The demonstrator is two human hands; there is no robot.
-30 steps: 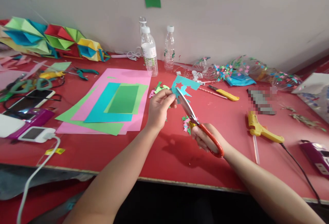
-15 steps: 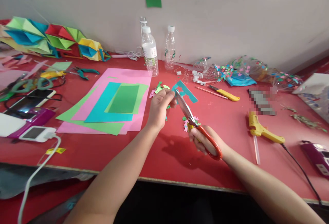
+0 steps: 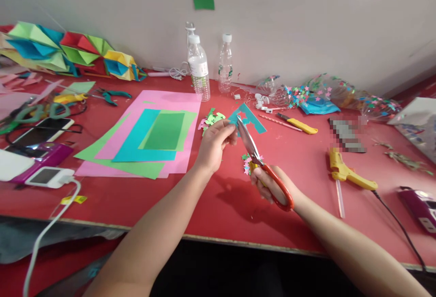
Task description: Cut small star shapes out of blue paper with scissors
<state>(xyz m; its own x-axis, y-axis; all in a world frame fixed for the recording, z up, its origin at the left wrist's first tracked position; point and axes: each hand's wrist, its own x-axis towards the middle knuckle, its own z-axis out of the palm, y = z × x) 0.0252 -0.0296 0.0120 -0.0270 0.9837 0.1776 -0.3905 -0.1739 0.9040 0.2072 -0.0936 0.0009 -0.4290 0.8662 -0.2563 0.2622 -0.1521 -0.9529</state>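
Observation:
My left hand (image 3: 215, 145) is closed, pinching the near-left edge of a blue piece of paper (image 3: 254, 123) with star-shaped gaps cut in it. In my right hand (image 3: 269, 183) is a pair of scissors (image 3: 248, 138) with red handles, pointing up and to the left. Its blade tips lie at the paper, close to my left fingertips; how far the blades are apart I cannot tell. Behind my left hand lie green and pink paper scraps (image 3: 211, 120). Small coloured paper stars (image 3: 246, 164) are heaped just beyond my right hand, partly covered by it.
Coloured sheets (image 3: 163, 131) are stacked on the left of the red table (image 3: 143, 201). Plastic bottles (image 3: 199, 72) stand at the back. Rightward lie a yellow utility knife (image 3: 301, 125), a glue gun (image 3: 350, 174) with its cord, and clear plastic holding stars (image 3: 320, 89).
The blue paper has shifted slightly right and turned a little in my left fingers. The scissors' tips have moved slightly right with it; both hands keep nearly the same place.

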